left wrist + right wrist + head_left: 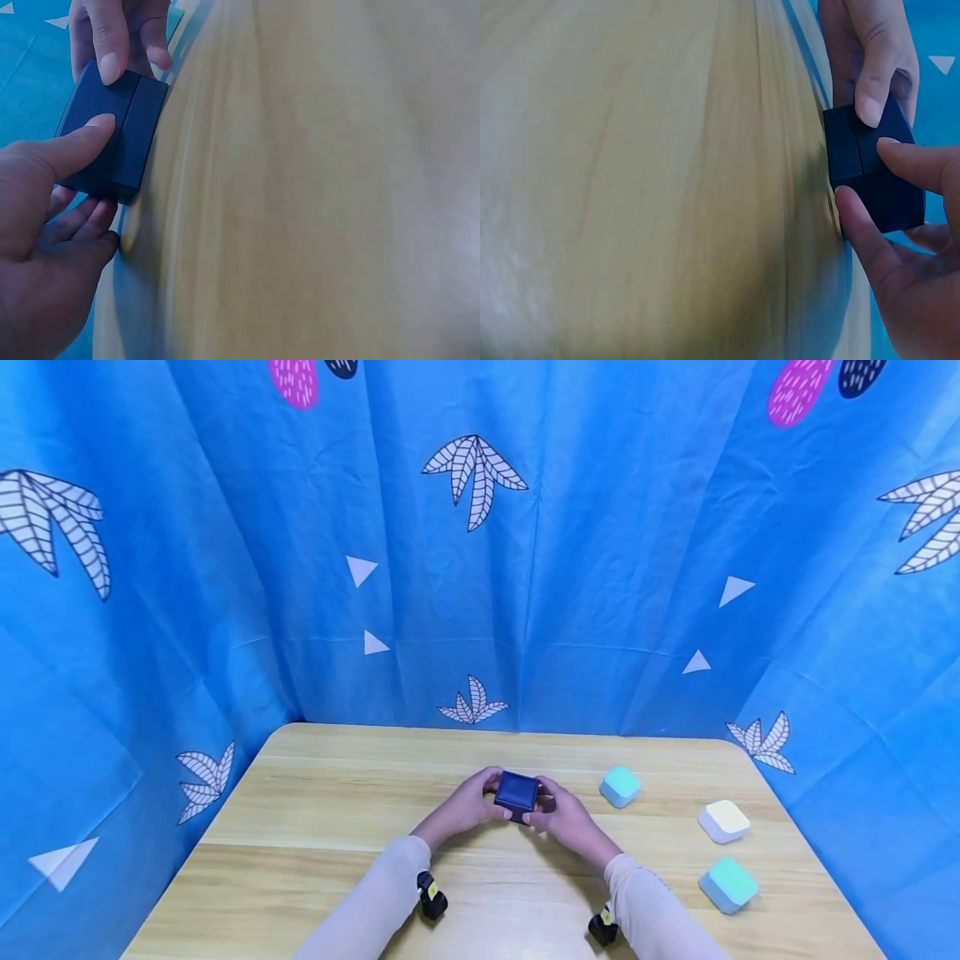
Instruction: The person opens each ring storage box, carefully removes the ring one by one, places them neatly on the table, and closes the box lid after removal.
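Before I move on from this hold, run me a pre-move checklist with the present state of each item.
1. Left hand holding the dark box: ok, it grips one side.
2. Right hand holding it too: ok, it grips the opposite side.
3. Box shut: ok, a thin seam shows but no open gap.
4. Blocks out of the way: ok, the far green block, white block and near green block sit apart, to the right.
5. Box resting on the table: cannot tell, the hands hide its underside.
6. Box contents: cannot tell, the inside is hidden.
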Available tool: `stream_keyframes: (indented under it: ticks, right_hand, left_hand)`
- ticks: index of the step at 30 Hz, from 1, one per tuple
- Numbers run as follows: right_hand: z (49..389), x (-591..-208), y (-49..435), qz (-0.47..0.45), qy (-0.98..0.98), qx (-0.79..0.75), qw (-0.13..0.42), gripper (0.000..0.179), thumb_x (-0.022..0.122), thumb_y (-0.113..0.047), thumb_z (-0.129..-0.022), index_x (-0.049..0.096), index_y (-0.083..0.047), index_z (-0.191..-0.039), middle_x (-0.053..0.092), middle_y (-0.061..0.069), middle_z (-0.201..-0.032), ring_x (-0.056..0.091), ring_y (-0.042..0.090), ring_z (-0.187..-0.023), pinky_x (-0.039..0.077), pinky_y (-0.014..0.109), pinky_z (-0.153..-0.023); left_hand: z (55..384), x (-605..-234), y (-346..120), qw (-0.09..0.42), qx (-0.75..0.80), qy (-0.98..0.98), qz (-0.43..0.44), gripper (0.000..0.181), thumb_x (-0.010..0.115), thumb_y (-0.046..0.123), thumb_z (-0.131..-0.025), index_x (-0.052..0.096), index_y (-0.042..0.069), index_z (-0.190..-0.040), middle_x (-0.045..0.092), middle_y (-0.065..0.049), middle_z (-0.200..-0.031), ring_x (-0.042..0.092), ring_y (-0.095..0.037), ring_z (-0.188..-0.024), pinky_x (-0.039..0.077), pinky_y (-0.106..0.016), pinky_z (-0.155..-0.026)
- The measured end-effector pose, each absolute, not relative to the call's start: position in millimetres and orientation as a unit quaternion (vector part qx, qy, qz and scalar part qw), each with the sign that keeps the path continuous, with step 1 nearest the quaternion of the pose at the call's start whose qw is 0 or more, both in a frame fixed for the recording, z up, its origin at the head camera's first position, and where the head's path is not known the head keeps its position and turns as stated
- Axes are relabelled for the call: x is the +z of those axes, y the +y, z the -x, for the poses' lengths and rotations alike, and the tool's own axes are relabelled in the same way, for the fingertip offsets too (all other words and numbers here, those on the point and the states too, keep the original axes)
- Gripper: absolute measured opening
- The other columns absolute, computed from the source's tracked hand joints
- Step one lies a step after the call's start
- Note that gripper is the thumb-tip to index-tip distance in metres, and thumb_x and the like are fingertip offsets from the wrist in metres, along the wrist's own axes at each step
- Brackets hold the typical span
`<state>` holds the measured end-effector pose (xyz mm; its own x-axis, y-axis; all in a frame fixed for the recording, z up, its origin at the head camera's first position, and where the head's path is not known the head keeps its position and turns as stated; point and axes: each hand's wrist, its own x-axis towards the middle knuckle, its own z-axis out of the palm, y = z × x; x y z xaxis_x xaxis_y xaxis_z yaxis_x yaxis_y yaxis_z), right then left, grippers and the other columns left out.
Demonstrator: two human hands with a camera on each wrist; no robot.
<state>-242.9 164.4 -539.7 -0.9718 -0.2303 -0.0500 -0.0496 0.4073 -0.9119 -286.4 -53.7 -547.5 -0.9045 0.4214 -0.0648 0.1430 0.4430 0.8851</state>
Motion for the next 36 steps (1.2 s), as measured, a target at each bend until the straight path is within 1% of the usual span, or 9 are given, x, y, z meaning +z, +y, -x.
stream_keyframes:
  ticks: [5, 7, 11, 15, 21, 27, 29, 33, 36]
  right_hand:
    - [241, -539, 161, 0.102, 0.830, -0.539, 0.099, 0.071, 0.077, -0.012, -0.087, 0.043, -0.006, -0.149, 0.061, 0.021, -0.127, 0.064, 0.021, -0.084, 0.059, 0.033, -0.063]
    - [240, -539, 159, 0.114, 0.835, -0.528, 0.099, 0.072, 0.077, -0.014, -0.087, 0.042, -0.005, -0.150, 0.059, 0.023, -0.131, 0.066, 0.022, -0.088, 0.059, 0.033, -0.065]
    - [238, -538, 156, 0.131, 0.851, -0.501, 0.093, 0.076, 0.078, -0.020, -0.087, 0.041, -0.005, -0.151, 0.058, 0.023, -0.136, 0.067, 0.024, -0.099, 0.059, 0.036, -0.079]
    - [238, -538, 152, 0.146, 0.861, -0.479, 0.090, 0.074, 0.079, -0.023, -0.087, 0.043, -0.006, -0.150, 0.060, 0.019, -0.135, 0.066, 0.022, -0.098, 0.055, 0.038, -0.088]
    - [239, -538, 144, 0.167, 0.863, -0.467, 0.093, 0.074, 0.079, -0.023, -0.087, 0.044, -0.005, -0.149, 0.061, 0.017, -0.131, 0.063, 0.017, -0.088, 0.055, 0.033, -0.079]
    - [237, -538, 130, 0.178, 0.866, -0.457, 0.098, 0.073, 0.078, -0.028, -0.088, 0.044, -0.008, -0.149, 0.061, 0.014, -0.133, 0.062, 0.016, -0.091, 0.054, 0.033, -0.081]
    - [235, -537, 125, 0.180, 0.867, -0.454, 0.101, 0.073, 0.078, -0.030, -0.088, 0.044, -0.008, -0.149, 0.061, 0.013, -0.132, 0.061, 0.016, -0.090, 0.054, 0.033, -0.079]
    - [233, -536, 116, 0.183, 0.867, -0.452, 0.107, 0.072, 0.077, -0.029, -0.089, 0.044, -0.009, -0.150, 0.062, 0.012, -0.131, 0.061, 0.016, -0.088, 0.054, 0.031, -0.074]
    - [232, -535, 110, 0.181, 0.870, -0.445, 0.109, 0.074, 0.077, -0.030, -0.089, 0.043, -0.009, -0.151, 0.061, 0.012, -0.133, 0.061, 0.015, -0.087, 0.054, 0.030, -0.076]
  left_hand:
    - [279, -548, -61, 0.134, 0.497, 0.842, -0.160, 0.077, 0.085, 0.019, -0.082, 0.046, 0.010, -0.148, 0.061, -0.011, -0.134, 0.056, -0.029, -0.124, 0.045, -0.051, -0.110]
    - [276, -547, -64, 0.130, 0.496, 0.844, -0.157, 0.077, 0.085, 0.019, -0.082, 0.046, 0.009, -0.147, 0.061, -0.011, -0.134, 0.057, -0.029, -0.124, 0.045, -0.051, -0.109]
    - [269, -546, -71, 0.124, 0.499, 0.844, -0.153, 0.077, 0.085, 0.016, -0.080, 0.046, 0.008, -0.147, 0.061, -0.012, -0.135, 0.057, -0.031, -0.124, 0.045, -0.051, -0.109]
    - [265, -545, -78, 0.119, 0.499, 0.845, -0.151, 0.079, 0.085, 0.016, -0.080, 0.046, 0.007, -0.148, 0.060, -0.013, -0.136, 0.057, -0.031, -0.125, 0.045, -0.051, -0.110]
    - [259, -545, -90, 0.120, 0.502, 0.844, -0.148, 0.079, 0.085, 0.019, -0.081, 0.045, 0.007, -0.148, 0.060, -0.012, -0.136, 0.057, -0.031, -0.126, 0.044, -0.052, -0.110]
    - [253, -543, -107, 0.119, 0.506, 0.841, -0.152, 0.079, 0.084, 0.018, -0.082, 0.044, 0.005, -0.149, 0.059, -0.015, -0.139, 0.056, -0.034, -0.128, 0.044, -0.052, -0.110]
    - [251, -543, -112, 0.117, 0.504, 0.842, -0.152, 0.079, 0.084, 0.018, -0.082, 0.044, 0.005, -0.149, 0.059, -0.016, -0.139, 0.056, -0.034, -0.128, 0.044, -0.053, -0.110]
    - [248, -544, -121, 0.118, 0.502, 0.845, -0.140, 0.078, 0.084, 0.018, -0.082, 0.045, 0.007, -0.148, 0.060, -0.014, -0.137, 0.056, -0.034, -0.127, 0.044, -0.054, -0.110]
    - [245, -546, -126, 0.116, 0.502, 0.847, -0.132, 0.079, 0.084, 0.018, -0.082, 0.045, 0.007, -0.149, 0.061, -0.013, -0.136, 0.056, -0.034, -0.127, 0.043, -0.055, -0.111]
